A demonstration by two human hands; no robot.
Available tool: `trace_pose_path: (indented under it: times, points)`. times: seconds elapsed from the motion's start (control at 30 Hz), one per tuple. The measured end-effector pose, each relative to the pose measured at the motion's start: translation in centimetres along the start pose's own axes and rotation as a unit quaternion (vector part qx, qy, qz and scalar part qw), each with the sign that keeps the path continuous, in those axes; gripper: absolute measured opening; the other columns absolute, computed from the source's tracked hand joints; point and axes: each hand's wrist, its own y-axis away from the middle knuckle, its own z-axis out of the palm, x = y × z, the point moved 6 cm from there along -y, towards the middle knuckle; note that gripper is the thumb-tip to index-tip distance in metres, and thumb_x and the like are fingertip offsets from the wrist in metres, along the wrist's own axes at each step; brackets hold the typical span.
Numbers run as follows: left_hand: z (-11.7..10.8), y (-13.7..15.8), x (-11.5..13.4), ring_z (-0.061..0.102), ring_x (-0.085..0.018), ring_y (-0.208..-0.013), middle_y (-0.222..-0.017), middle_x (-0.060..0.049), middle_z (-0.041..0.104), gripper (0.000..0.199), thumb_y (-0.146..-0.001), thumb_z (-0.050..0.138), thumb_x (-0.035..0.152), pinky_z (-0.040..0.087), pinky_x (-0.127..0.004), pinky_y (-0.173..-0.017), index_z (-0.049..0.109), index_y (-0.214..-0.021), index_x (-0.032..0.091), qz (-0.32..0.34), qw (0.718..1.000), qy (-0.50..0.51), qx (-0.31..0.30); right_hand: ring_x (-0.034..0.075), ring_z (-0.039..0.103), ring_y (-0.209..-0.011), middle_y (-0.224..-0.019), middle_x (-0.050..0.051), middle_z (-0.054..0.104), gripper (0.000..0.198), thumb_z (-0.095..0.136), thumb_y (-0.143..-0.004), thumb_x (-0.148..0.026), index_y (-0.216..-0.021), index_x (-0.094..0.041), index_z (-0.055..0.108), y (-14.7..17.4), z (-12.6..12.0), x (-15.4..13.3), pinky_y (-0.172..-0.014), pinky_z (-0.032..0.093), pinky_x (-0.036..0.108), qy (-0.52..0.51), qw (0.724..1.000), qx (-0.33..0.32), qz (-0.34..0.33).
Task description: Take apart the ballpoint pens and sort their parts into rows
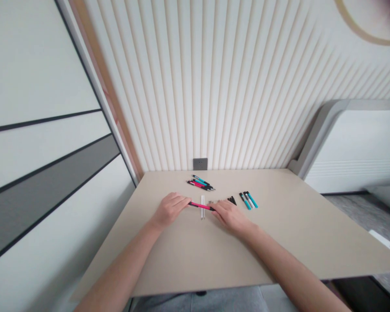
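Observation:
A pink pen with black ends (203, 206) spans the gap between my two hands. The fingers of my left hand (171, 209) are closed on its left end, and those of my right hand (229, 214) on its right end. Under the pen lie two thin white refills (203, 212) on the table. Small metallic pieces (211, 202) and several short black parts (232, 200) sit just beyond my right hand, partly hidden by it. Farther right are blue and white pen barrels with black ends (248, 200), side by side.
At the back of the beige table (182, 260) lies a loose pile of pink and blue pens (199, 183). A ribbed wall with a dark socket (200, 164) stands behind. A cabinet (52, 173) flanks the left; a bed headboard (351, 147) stands right.

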Motion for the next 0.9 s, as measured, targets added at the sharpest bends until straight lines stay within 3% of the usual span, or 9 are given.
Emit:
trace_pose_path:
  times: [0.17, 0.57, 0.9]
  points:
    - [1.2, -0.2, 0.3, 0.058, -0.019, -0.081, -0.084, -0.007, 0.064, 0.017, -0.097, 0.045, 0.023, 0.046, -0.034, -0.076, 0.06, -0.1, 0.015, 0.002, 0.999, -0.016, -0.05, 0.019, 0.055, -0.074, -0.076, 0.007, 0.063, 0.029, 0.038, -0.1, -0.032, -0.096, -0.017, 0.063, 0.0, 0.1, 0.8, -0.071, 0.037, 0.031, 0.066, 0.997, 0.021, 0.024]
    - [2.4, -0.1, -0.4, 0.053, -0.018, -0.075, -0.08, -0.006, 0.059, 0.026, -0.099, 0.036, 0.028, 0.044, -0.029, -0.069, 0.057, -0.09, 0.016, -0.062, 0.992, 0.036, -0.106, 0.019, 0.049, -0.074, -0.073, 0.005, 0.059, 0.023, 0.04, -0.1, -0.025, -0.092, -0.017, 0.06, -0.2, -1.3, -0.3, -0.07, 0.029, 0.032, 0.161, 0.986, 0.026, 0.023]
    - [3.2, 0.3, -1.0, 0.053, -0.016, -0.072, -0.076, -0.003, 0.055, 0.032, -0.101, 0.032, 0.031, 0.041, -0.026, -0.066, 0.054, -0.081, 0.017, -0.108, 0.98, 0.097, -0.139, 0.021, 0.052, -0.081, -0.083, 0.006, 0.062, 0.018, 0.042, -0.099, -0.021, -0.102, -0.017, 0.06, -0.2, -1.9, -0.7, -0.073, 0.032, 0.034, 0.188, 0.982, 0.017, 0.023]
